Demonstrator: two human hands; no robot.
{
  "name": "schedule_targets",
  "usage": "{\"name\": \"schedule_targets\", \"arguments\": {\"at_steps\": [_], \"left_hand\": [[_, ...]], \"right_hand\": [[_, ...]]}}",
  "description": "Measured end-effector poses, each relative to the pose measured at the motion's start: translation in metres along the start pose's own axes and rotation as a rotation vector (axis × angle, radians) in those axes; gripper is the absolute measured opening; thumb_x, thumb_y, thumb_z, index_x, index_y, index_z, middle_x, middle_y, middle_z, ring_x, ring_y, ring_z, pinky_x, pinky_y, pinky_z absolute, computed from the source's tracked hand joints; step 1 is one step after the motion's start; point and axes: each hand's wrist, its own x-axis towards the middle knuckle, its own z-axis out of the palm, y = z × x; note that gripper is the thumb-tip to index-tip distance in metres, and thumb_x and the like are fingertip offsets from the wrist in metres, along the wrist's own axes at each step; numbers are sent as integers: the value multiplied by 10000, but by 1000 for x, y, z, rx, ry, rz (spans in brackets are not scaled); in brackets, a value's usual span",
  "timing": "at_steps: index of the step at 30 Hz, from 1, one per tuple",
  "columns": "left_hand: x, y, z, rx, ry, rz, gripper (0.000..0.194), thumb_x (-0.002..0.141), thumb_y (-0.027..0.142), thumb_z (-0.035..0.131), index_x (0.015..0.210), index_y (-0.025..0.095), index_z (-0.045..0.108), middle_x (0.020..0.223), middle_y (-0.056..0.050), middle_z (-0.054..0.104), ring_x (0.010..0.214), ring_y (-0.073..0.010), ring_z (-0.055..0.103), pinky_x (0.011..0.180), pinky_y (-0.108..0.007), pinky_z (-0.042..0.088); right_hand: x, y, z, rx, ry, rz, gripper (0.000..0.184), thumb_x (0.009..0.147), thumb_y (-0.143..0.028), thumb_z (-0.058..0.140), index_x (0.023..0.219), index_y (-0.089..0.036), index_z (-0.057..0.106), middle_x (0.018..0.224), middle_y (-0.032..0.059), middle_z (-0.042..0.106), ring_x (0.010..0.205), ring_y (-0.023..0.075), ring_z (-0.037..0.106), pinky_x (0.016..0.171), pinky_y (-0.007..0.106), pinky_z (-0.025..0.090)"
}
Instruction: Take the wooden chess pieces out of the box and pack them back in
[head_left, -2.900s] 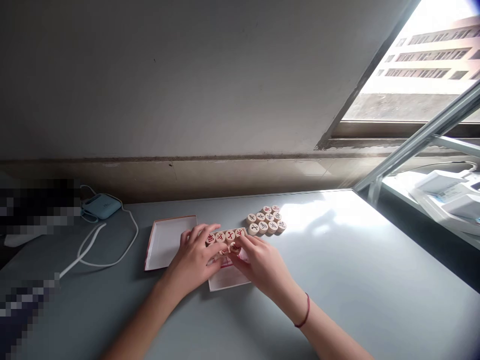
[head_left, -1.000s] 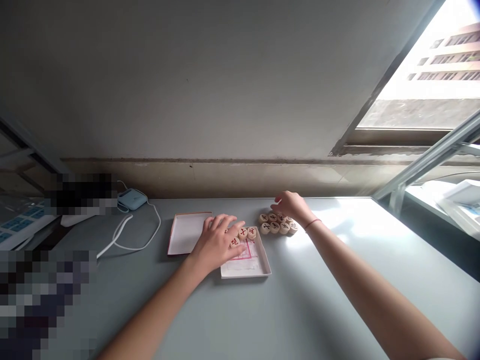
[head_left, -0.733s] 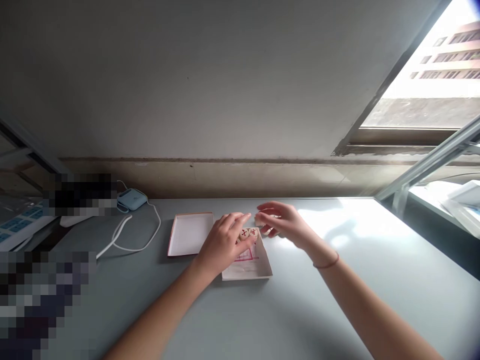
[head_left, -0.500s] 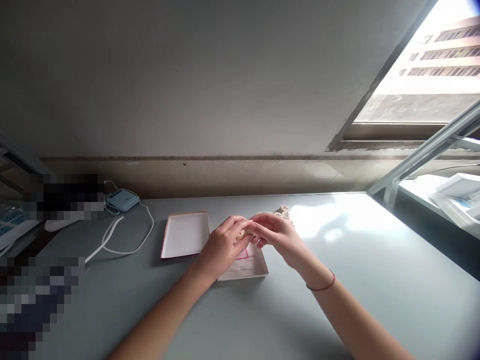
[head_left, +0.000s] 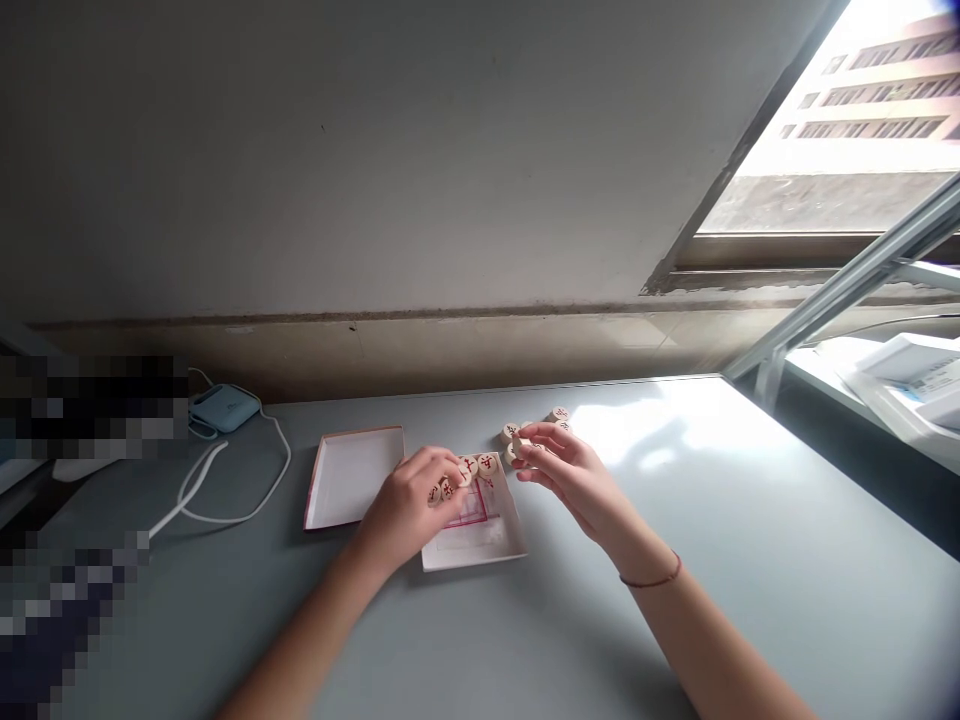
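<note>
My left hand [head_left: 412, 505] is over the left part of a shallow white box [head_left: 480, 548], pinching a round xiangqi piece [head_left: 464, 476] with a red character between thumb and fingers. Other red-marked pieces [head_left: 487, 464] lie along the back of the box; the hand covers some of that row. My right hand [head_left: 574, 470], with a dark red cord at its wrist, is just beyond the box's right rim. It holds another xiangqi piece [head_left: 520, 447] between thumb and fingertips, the face turned away. Behind those fingers stands a partly hidden group of pieces [head_left: 559, 414] on the table.
The box lid [head_left: 356, 475] lies inside up, left of the box. A light blue device [head_left: 223, 408] and white cable [head_left: 238, 520] sit at the far left on the grey table [head_left: 675, 570]. A metal frame [head_left: 832, 285] and papers [head_left: 911, 365] are at the right.
My right hand went from the group of pieces to the left hand over the box, then drew back right holding a piece. My left hand has shifted left and now pinches a piece.
</note>
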Motion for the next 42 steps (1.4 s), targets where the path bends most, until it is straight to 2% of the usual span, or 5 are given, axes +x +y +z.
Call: {"name": "schedule_targets", "arguments": {"at_steps": [5,16,21,31,42], "left_hand": [[-1,8,13,237,-153,129,80,868,193,580,806,229,616,923,16,704,963,-180,594,856,-365,370],[1,9,16,449,-178,161,162,890,144,520,835,241,637,954,-12,683,979,-224,519,830,-424,314],[-1,3,13,395,-135,116,195,843,202,580,1020,264,636,1119,-36,641,1028,-237,518,859,-410,357],[-6,-9,14,398,-132,41,423,855,352,583,1258,233,529,1273,-103,578,1159,-264,516,938,-432,374],[-6,-5,20,467,-96,-81,394,841,309,614,1227,257,557,1166,-45,654,1043,-229,574,873,-412,352]], "right_hand": [[-2,0,5,-37,-28,-8,368,704,-472,741,912,-193,623,941,47,601,800,155,609,755,341,564],[-8,6,11,-152,-54,-32,314,736,-404,706,965,-219,600,810,20,654,776,167,637,755,338,548],[-11,6,17,-362,-88,-218,164,791,-320,610,917,-215,611,1016,54,580,787,142,604,691,299,560],[-16,31,34,-1054,-151,-626,169,816,-56,506,873,-210,546,935,55,602,803,172,577,710,303,479],[-14,37,32,-1312,-55,-697,67,869,-150,508,834,-202,531,774,43,599,740,193,500,655,294,366]]}}
